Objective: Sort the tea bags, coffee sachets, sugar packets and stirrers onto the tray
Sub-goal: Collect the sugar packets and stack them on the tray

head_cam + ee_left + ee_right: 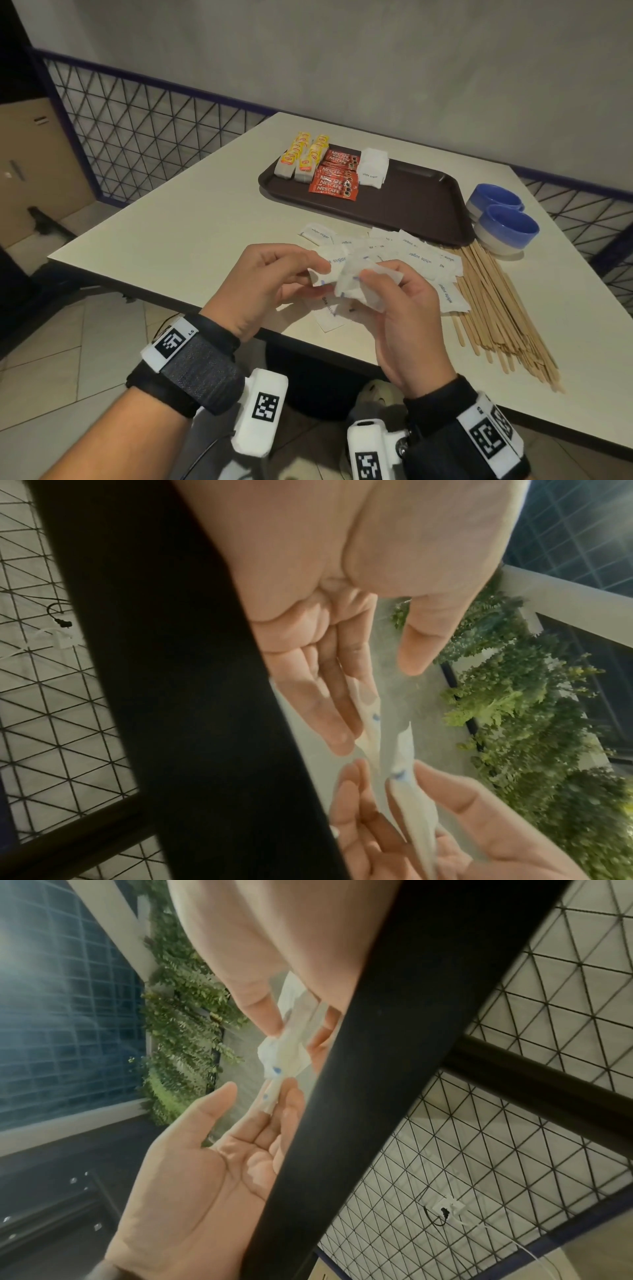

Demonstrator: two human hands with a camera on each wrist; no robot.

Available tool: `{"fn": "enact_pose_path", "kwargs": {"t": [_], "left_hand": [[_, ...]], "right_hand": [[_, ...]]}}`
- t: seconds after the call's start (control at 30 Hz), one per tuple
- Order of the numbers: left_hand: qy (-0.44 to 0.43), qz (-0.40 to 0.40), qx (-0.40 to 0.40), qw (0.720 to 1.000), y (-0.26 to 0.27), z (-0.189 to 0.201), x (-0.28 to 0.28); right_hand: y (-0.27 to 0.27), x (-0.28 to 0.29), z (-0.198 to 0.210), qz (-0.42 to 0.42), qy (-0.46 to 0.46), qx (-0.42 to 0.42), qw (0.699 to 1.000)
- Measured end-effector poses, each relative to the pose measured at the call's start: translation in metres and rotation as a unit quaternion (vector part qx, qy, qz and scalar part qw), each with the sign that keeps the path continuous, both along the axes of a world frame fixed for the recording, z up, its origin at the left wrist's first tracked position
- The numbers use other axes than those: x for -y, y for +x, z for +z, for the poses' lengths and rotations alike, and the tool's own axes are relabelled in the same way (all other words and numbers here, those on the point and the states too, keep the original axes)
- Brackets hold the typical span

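White paper sugar packets [352, 284] are bunched between both hands just above the near edge of the pale counter [178, 219]; their number is hidden by the fingers. Left hand [270, 284] and right hand [407, 308] each pinch the bunch. Beyond the hands, loose packets overlap uncountably beside thin wooden stirrers [496, 308], two blue bowls [503, 219] and the dark brown plastic tray [421, 202].
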State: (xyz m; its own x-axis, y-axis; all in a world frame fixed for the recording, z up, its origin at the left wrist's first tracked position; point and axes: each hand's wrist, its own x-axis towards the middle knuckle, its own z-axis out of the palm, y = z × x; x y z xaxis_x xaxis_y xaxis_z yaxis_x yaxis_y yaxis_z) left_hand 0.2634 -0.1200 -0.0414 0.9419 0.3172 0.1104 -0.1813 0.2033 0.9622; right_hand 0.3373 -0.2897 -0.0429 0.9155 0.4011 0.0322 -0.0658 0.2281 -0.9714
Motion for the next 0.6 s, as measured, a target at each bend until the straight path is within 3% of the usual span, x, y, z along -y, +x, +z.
{"fn": "enact_pose_path", "kwargs": {"t": [0.33,0.6], "left_hand": [[0.14,-0.004,-0.049,0.989,-0.0017,0.0018,0.0051],[0.115,-0.003,-0.054,0.992,-0.0022,0.0011,0.0034]], "right_hand": [[-0.0002,-0.0009,-0.0019,0.027,-0.019,0.03,0.999],[-0.0038,-0.0008,0.0034,0.062,0.029,-0.01,0.998]]}}
